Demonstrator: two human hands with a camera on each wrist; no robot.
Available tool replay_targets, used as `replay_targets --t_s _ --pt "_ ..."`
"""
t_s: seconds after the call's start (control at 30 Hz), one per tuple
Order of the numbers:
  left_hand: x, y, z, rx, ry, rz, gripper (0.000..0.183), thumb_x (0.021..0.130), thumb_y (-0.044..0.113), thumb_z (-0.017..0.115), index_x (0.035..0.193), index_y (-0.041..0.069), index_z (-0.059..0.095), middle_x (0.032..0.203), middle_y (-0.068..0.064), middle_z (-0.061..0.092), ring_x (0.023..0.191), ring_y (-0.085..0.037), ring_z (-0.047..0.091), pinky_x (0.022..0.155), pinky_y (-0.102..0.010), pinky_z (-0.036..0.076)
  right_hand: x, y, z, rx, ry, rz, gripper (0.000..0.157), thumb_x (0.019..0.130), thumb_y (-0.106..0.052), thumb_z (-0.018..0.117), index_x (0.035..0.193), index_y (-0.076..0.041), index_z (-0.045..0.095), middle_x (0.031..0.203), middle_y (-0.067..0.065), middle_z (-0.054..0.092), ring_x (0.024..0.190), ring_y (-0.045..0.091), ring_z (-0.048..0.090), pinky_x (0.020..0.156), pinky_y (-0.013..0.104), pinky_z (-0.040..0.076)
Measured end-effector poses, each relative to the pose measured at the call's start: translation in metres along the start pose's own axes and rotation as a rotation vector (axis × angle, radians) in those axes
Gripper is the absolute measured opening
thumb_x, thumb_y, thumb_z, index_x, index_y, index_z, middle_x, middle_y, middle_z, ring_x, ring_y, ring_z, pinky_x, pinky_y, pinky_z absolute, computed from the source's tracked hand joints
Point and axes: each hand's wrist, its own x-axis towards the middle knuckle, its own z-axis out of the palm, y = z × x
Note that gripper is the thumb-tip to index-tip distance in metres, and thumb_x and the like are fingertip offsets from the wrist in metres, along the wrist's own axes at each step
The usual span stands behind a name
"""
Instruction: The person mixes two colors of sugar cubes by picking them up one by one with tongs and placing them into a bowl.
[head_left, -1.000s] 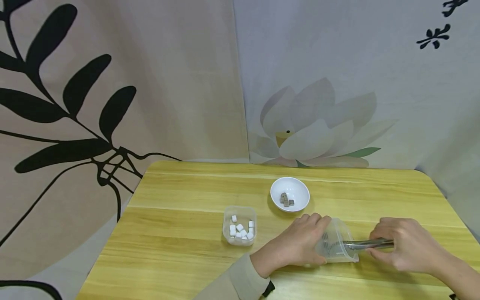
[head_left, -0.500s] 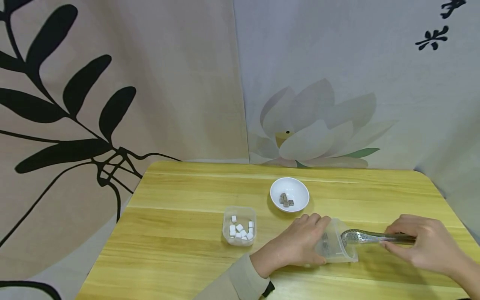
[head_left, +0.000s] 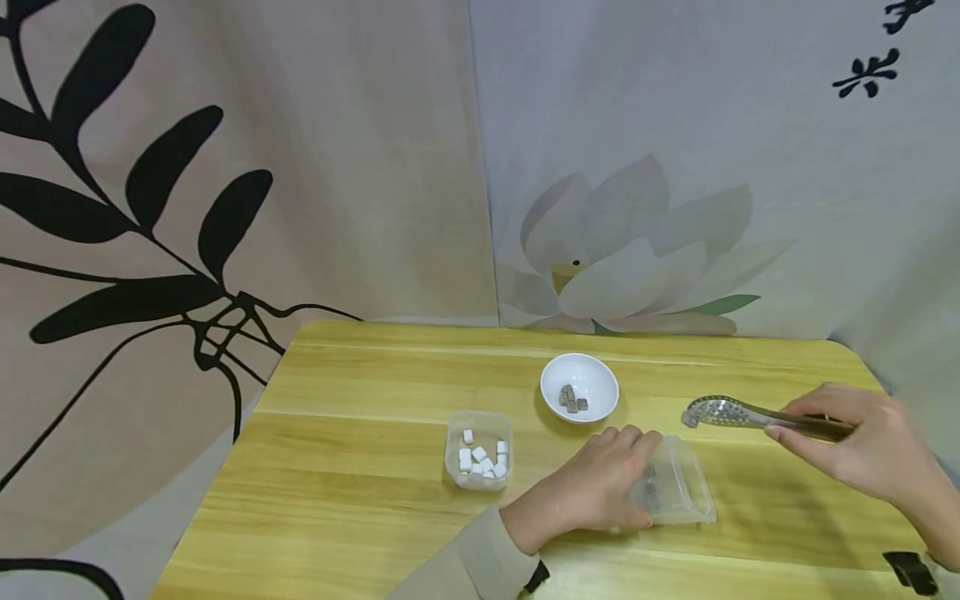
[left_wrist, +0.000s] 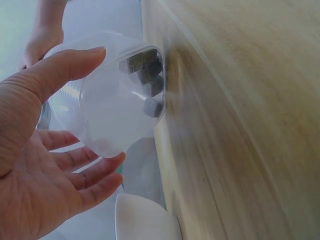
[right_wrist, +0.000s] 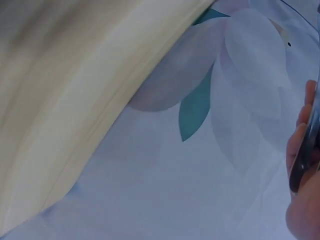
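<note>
My left hand point(head_left: 588, 483) grips a clear plastic tub point(head_left: 682, 487), which lies tipped on its side with its mouth to the right. Several dark grey cubes point(left_wrist: 152, 85) show through its lower wall in the left wrist view. Beyond the mouth and raised above the table, my right hand point(head_left: 862, 442) holds metal tongs point(head_left: 738, 412) with perforated heads pointing left. A small greyish bit shows at the tip; I cannot tell whether it is a cube. Behind the tub stands a white bowl point(head_left: 606, 385) with several brown-grey cubes point(head_left: 572, 402) in it.
A second clear tub point(head_left: 459, 423) with several white cubes point(head_left: 480, 455) stands left of my left hand. The wooden table point(head_left: 360, 417) runs back to a printed cloth point(head_left: 390, 167) with a plant and a flower.
The tongs have come out of the tipped tub, moving up and away from the table, with the right hand shifting right. The left hand and its tub have stayed in place.
</note>
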Motion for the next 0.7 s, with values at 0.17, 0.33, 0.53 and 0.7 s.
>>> replay_targets --t_s 0.17,0.33,0.53,0.7 --pt "0.000 -0.001 -0.001 0.002 -0.003 0.008 0.095 0.075 0.046 0.093 0.150 0.013 0.044 0.125 0.003 0.055 0.106 -0.009 0.048 0.096 -0.020 0.041 0.032 0.001 0.020 0.011 0.023 0.046 0.031 0.056 0.003 0.092 0.080 -0.013 0.080 0.078 -0.013 0.069 0.062 -0.007 0.057 0.055 0.011 0.046" --pt "0.001 0.000 -0.001 0.012 -0.002 0.004 0.095 0.075 0.046 0.093 0.149 0.014 0.044 0.124 0.004 0.055 0.106 -0.009 0.049 0.095 -0.020 0.041 0.061 -0.003 0.049 -0.017 -0.012 0.073 0.021 0.066 -0.006 0.092 0.081 -0.016 0.081 0.075 -0.010 0.069 0.060 -0.003 0.055 0.055 0.013 0.044" --pt "0.002 0.000 0.000 0.033 0.012 0.009 0.093 0.074 0.047 0.093 0.147 0.015 0.045 0.122 0.006 0.055 0.104 -0.008 0.048 0.091 -0.018 0.040 0.075 -0.002 0.081 -0.093 -0.026 0.011 0.018 0.065 -0.019 0.093 0.078 -0.017 0.080 0.070 -0.011 0.067 0.058 -0.003 0.050 0.051 0.022 0.040" --pt "0.001 0.000 0.000 0.020 0.002 0.002 0.093 0.075 0.047 0.093 0.148 0.015 0.044 0.122 0.006 0.054 0.103 -0.008 0.047 0.091 -0.019 0.040 0.072 -0.001 0.088 -0.114 -0.044 0.040 0.022 0.063 -0.023 0.094 0.079 -0.016 0.081 0.071 -0.011 0.068 0.058 -0.004 0.049 0.050 0.024 0.039"
